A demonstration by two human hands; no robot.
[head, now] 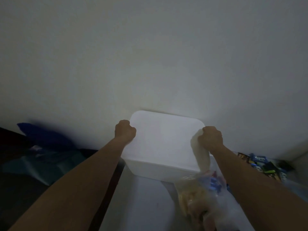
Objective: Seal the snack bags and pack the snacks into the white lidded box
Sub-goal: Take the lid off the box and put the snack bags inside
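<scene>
Evidently gripping the white rounded-corner plastic lidded box (pixel 164 140) by opposite edges, left hand (pixel 125 130) and right hand (pixel 210 138) clamped apart for balance, against the wall above the clear crinkled snack bag (pixel 198 194).

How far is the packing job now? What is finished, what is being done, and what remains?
Done: nothing clearly; the white box has its lid on, contents hidden. In hand: the left hand and right hand grip the box at its opposite sides. Left: a clear bag of snacks lies in front of the box and wrapped snacks lie to the right, all outside it.
</scene>
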